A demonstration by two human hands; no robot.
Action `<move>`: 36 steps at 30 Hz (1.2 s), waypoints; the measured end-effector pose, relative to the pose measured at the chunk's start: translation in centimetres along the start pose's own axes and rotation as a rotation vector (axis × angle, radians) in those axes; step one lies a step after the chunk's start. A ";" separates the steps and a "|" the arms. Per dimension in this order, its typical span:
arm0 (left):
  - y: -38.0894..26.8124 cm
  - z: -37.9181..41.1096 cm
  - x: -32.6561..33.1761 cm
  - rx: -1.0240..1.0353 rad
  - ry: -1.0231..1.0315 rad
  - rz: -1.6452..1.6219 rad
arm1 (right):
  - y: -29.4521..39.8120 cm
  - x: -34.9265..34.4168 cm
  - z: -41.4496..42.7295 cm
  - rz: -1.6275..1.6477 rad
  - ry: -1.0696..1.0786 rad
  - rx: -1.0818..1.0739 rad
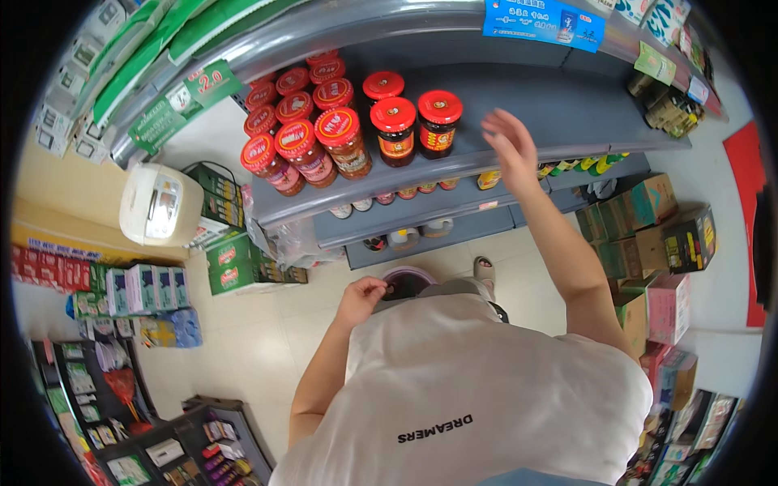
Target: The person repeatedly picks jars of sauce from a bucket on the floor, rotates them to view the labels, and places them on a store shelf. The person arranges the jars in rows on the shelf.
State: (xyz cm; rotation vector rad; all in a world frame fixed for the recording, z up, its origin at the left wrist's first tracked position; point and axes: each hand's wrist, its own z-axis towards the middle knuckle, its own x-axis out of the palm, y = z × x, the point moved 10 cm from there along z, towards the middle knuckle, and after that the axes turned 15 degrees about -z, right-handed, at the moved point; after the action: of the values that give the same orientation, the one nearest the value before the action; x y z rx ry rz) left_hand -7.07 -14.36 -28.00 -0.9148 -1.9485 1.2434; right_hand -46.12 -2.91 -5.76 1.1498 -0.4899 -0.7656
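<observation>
My right hand (513, 146) is raised over the front of the grey metal shelf (565, 109), fingers apart, holding nothing. Just left of it stands a red-lidded glass jar of dark sauce (439, 124), not touched by the hand. Two similar jars are beside and behind that one, the nearer being a dark sauce jar (394, 130). Further left, several red-lidded jars of lighter contents (343, 143) stand in close rows. Low by my waist, my left hand (363, 299) has its fingers curled together near a round pinkish basin (410, 280); whether it pinches something small cannot be seen.
Lower shelves hold bottles and jars (404, 238). A white rice cooker (161, 205) and green cartons (231, 264) are at the left. Stacked cardboard boxes (656, 200) stand at the right. An upper shelf edge with price tags (541, 24) juts out above the jars.
</observation>
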 end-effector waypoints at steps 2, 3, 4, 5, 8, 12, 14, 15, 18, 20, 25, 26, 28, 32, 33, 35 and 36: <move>0.0 -0.2 -1.4 0.044 0.052 0.072 | -2.3 -3.0 -4.9 -0.011 -0.236 0.047; 0.6 -0.1 -2.4 -0.035 0.061 0.187 | -4.4 -4.0 -7.8 -0.004 -0.352 0.114; 1.3 -0.1 -3.6 -0.119 0.074 0.308 | -6.3 -3.9 -9.9 -0.049 -0.361 0.151; 2.2 -0.6 -4.8 -0.209 0.095 0.433 | -8.1 -3.8 -12.6 -0.094 -0.375 0.199; 6.1 -2.3 -7.4 -0.253 0.102 0.156 | -12.0 -2.0 -20.3 -0.265 -0.399 0.363; 8.8 -4.8 -8.3 -0.200 0.237 0.703 | -10.7 -0.7 -23.6 -0.415 -0.324 0.520; 9.3 -6.1 -8.1 -0.400 0.326 0.944 | -9.8 -1.6 -23.4 -0.427 -0.260 0.472; 9.3 -6.7 -8.1 -0.465 0.345 1.069 | -9.4 -2.1 -23.1 -0.425 -0.217 0.448; 10.4 -6.2 -8.8 -0.414 0.194 1.142 | -11.3 -3.8 -24.1 -0.310 -0.093 0.716; 12.1 -5.7 -10.4 -0.396 -0.083 0.824 | -9.8 -4.5 -22.9 -0.442 -0.057 0.432; 4.4 -7.4 -1.8 -0.175 -0.450 0.669 | -14.3 -5.8 -26.8 -0.505 0.395 0.547; 3.0 -8.1 0.8 -0.175 -0.433 0.685 | -13.5 -5.6 -26.5 -0.537 0.446 0.459; 1.1 -9.5 4.5 -0.168 -0.379 0.725 | -11.9 -5.1 -25.2 -0.671 0.523 0.260; 7.7 -12.8 4.0 -0.087 -0.379 0.703 | -14.0 -2.4 -25.3 -0.723 0.888 0.316; 10.3 -14.0 2.7 -0.156 -0.452 0.597 | -14.8 -1.7 -24.7 -0.788 0.947 0.271; 15.8 -18.7 1.2 -0.326 -0.559 0.388 | -17.0 -1.3 -25.9 -0.905 1.065 0.222; 17.0 -21.1 0.6 -0.568 -0.531 0.427 | -18.0 -1.4 -26.2 -0.950 1.081 0.252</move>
State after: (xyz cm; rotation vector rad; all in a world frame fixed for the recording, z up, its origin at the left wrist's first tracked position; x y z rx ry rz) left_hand 13.19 1.49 -36.41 -1.4531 -2.7113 1.2700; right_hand -33.86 10.85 -31.75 1.8432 0.9582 -0.7357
